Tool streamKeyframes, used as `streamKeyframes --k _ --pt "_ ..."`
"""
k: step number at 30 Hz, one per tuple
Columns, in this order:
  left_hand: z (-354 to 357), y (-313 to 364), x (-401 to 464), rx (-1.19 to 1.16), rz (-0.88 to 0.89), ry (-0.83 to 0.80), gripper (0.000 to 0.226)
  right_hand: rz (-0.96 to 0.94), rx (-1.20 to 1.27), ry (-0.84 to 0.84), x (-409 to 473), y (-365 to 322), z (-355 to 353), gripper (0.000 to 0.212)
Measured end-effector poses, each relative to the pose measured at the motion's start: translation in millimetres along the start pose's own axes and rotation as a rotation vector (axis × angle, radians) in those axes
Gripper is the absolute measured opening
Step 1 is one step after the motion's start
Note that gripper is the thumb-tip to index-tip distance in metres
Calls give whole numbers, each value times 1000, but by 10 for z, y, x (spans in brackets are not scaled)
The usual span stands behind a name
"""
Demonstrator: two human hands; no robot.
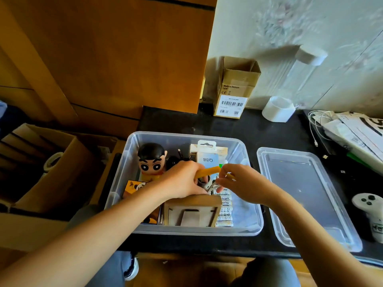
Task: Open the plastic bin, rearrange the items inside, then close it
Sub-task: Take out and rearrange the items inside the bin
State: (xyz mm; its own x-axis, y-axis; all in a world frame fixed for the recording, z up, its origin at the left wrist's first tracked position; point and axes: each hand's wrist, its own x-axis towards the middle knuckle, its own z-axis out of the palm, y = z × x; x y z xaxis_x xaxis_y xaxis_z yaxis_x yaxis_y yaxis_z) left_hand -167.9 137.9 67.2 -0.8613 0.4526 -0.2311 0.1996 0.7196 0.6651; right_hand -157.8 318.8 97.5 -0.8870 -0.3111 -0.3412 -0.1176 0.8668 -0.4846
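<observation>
The clear plastic bin (132, 154) stands open on the black counter, and its lid (306, 195) lies flat to its right. Inside are a cartoon boy figure (152, 162), a white "880" package (207, 160), a pack of batteries (224, 210) and a small wooden frame (193, 212). My left hand (182, 181) grips the yellow handle of a pair of pliers (207, 172) over the middle of the bin. My right hand (242, 181) holds the other yellow handle, its fingers curled around it. The metal jaws point down towards the frame.
A small cardboard box (236, 88) and a white tube (278, 108) stand by the wall at the back. Papers and a white cable (348, 129) lie at the far right, with a white game controller (369, 212) below them. A large open carton (51, 162) sits at left.
</observation>
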Motion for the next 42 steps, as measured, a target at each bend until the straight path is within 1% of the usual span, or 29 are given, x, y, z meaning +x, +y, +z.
streamKeyframes --k 2,5,7,10,14,19,21,24,27,29,31,33,36,39,42 --pt "31 5 1 45 2 -53 21 25 3 28 -20 19 26 23" --pt "66 -23 -59 144 6 -125 37 51 -25 106 -43 42 85 22" --pt "98 -57 -101 176 17 -135 45 67 -81 180 -56 31 135 22" --pt "141 -89 -142 221 39 -103 43 103 -198 275 -73 21 197 25" --pt "142 -99 -136 180 40 -88 41 133 -262 322 -87 32 194 25" --pt "145 -64 -13 117 23 52 39 139 -208 280 -109 -6 151 23" --pt "155 -40 21 150 34 44 39 133 -185 278 -125 -19 139 21" --pt "201 -20 18 249 51 22 47 127 -150 282 -167 -11 118 20" --pt "251 -49 -19 219 29 23 44 112 -138 268 -212 16 113 25" --pt "263 -65 -37 178 9 38 37 90 -157 191 -231 29 115 23" --pt "268 -65 -40 151 -6 62 29 79 -184 74 -241 31 130 24" --pt "269 -54 -44 153 -19 74 27 78 -213 14 -225 21 157 24" --pt "255 -52 -61 171 -18 80 32 44 -249 39 -154 -25 213 18" --pt "211 -63 -98 165 -19 87 35 -6 -280 84 -91 -86 250 23" --pt "161 -74 -130 149 -25 94 33 -55 -311 107 -61 -106 275 27"
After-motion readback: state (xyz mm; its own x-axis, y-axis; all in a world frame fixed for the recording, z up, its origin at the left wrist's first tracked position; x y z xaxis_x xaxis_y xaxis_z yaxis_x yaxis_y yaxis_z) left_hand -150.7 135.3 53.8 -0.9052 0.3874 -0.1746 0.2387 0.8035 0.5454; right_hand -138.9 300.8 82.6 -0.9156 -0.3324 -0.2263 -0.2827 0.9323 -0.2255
